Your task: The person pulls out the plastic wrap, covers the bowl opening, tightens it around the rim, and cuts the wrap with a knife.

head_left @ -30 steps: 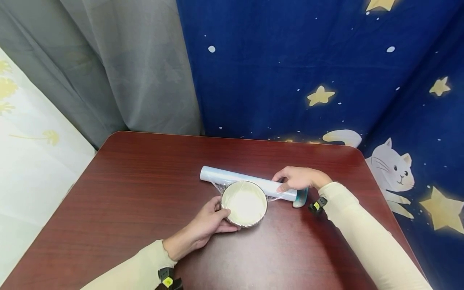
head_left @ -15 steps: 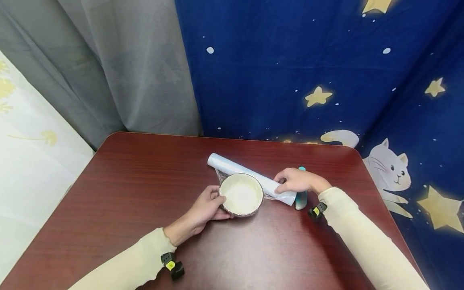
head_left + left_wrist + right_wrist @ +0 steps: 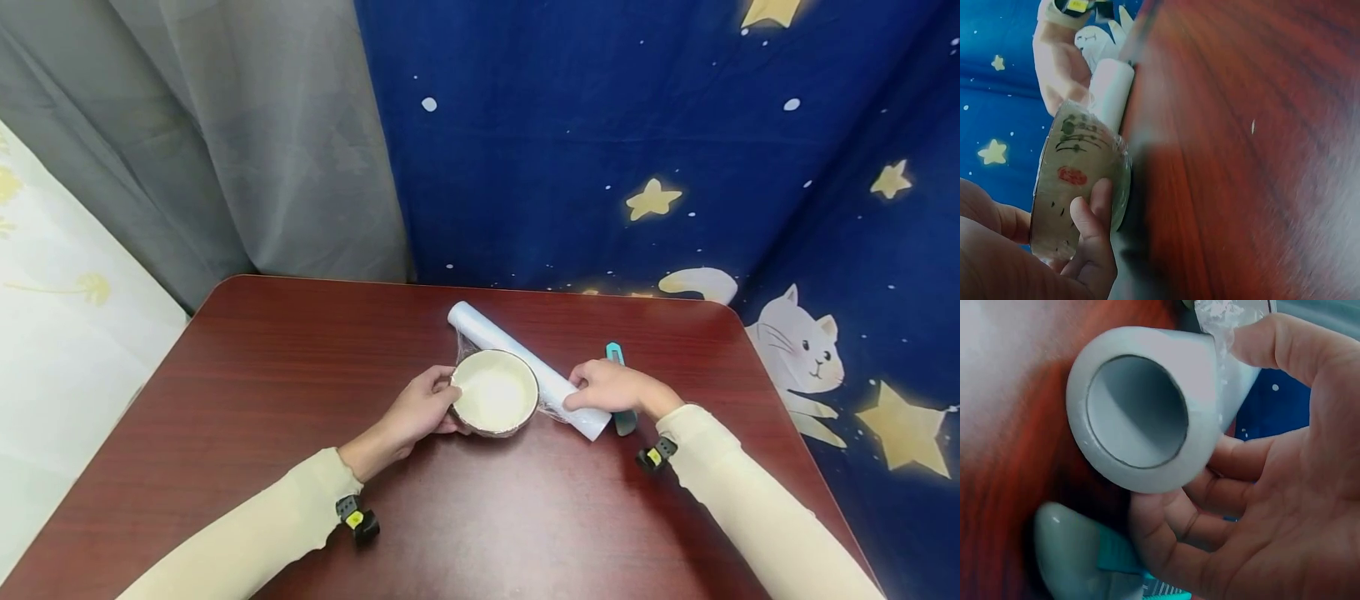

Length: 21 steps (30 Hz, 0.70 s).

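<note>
My left hand (image 3: pixel 418 408) grips the left side of a cream bowl (image 3: pixel 495 393), thumb at the rim and fingers around its outer wall. In the left wrist view, the bowl's wall shows a red mark and dark strokes under clear film. Behind the bowl, a white roll of cling film (image 3: pixel 517 354) lies slanted, its far end to the left. Clear film (image 3: pixel 465 343) runs between roll and bowl. My right hand (image 3: pixel 611 387) holds the roll near its right end, thumb on the film and fingers curled around it. The roll's hollow core (image 3: pixel 1138 412) faces the right wrist camera.
A teal and grey utility knife (image 3: pixel 624 422) lies just right of the roll, partly hidden under my right hand. The dark red table (image 3: pixel 300 375) ends at a rounded back edge, with grey and blue star-printed curtains (image 3: pixel 525 150) behind it.
The roll has turned, its left end swinging away toward the back and its right end coming nearer. The bowl has shifted slightly back and left with my left hand. The utility knife shows more.
</note>
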Each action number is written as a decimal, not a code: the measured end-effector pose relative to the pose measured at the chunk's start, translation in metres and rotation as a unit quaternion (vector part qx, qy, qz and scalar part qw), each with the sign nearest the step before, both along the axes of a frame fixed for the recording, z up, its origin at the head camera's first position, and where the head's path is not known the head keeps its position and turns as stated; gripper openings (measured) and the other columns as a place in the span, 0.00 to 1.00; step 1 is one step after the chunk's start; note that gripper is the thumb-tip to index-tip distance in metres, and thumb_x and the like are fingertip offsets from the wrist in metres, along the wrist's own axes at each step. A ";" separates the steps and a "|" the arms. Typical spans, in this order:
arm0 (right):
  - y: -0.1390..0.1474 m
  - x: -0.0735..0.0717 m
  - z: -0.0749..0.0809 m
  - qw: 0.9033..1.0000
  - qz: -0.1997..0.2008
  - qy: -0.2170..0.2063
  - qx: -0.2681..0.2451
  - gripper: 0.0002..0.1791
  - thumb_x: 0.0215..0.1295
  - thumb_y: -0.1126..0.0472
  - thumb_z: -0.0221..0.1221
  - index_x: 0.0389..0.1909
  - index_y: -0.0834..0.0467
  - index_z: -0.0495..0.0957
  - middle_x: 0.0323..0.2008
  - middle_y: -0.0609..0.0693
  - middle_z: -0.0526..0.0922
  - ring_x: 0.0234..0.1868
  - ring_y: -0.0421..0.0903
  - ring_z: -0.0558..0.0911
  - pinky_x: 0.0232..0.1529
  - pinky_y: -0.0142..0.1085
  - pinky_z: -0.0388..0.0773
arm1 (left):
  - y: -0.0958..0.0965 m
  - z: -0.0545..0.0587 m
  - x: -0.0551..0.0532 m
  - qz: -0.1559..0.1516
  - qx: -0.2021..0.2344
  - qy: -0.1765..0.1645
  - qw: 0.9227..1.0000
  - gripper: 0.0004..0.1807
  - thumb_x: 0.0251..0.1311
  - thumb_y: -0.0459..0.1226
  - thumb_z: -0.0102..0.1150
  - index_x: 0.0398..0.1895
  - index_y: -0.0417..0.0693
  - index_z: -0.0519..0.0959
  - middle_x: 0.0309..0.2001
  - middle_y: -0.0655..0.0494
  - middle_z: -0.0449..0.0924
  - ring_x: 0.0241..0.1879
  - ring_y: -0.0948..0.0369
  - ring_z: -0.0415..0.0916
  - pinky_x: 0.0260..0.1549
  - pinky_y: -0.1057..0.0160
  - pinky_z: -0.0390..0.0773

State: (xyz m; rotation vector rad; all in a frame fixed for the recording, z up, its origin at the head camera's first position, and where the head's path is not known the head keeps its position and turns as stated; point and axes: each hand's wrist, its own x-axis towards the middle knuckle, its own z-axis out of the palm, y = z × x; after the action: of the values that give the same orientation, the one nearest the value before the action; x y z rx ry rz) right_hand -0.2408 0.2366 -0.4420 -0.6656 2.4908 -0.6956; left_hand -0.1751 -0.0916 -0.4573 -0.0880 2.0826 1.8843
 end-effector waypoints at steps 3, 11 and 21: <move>0.010 -0.011 -0.033 1.000 -0.020 0.018 0.012 0.21 0.62 0.46 0.70 0.43 0.61 0.84 0.33 0.48 0.86 0.32 0.43 0.84 0.34 0.39 0.84 | -0.001 0.001 -0.005 -0.010 -0.030 0.014 0.999 0.26 0.79 0.30 0.51 0.76 0.30 0.70 0.54 0.39 0.85 0.25 0.62 0.81 0.24 0.69 0.82; 0.017 -0.019 -0.076 0.996 -0.079 0.018 0.039 0.26 0.58 0.41 0.75 0.49 0.54 0.83 0.31 0.42 0.86 0.30 0.41 0.86 0.33 0.39 0.84 | -0.003 0.000 -0.017 -0.029 -0.077 0.055 0.995 0.25 0.80 0.31 0.51 0.76 0.32 0.72 0.52 0.40 0.87 0.24 0.62 0.81 0.25 0.68 0.80; 0.006 0.001 -0.072 0.993 -0.098 0.051 0.051 0.24 0.57 0.38 0.73 0.37 0.53 0.83 0.27 0.43 0.84 0.27 0.40 0.84 0.30 0.39 0.82 | -0.002 0.003 -0.031 -0.037 -0.127 0.081 0.988 0.25 0.79 0.32 0.53 0.75 0.32 0.74 0.44 0.45 0.85 0.25 0.63 0.79 0.26 0.68 0.79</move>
State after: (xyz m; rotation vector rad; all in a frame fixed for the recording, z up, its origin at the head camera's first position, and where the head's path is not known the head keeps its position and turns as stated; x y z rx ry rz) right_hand -0.2395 0.2422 -0.5139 -0.4325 2.6921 -0.6111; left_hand -0.2056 -0.0932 -0.4541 0.0847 2.3927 1.6235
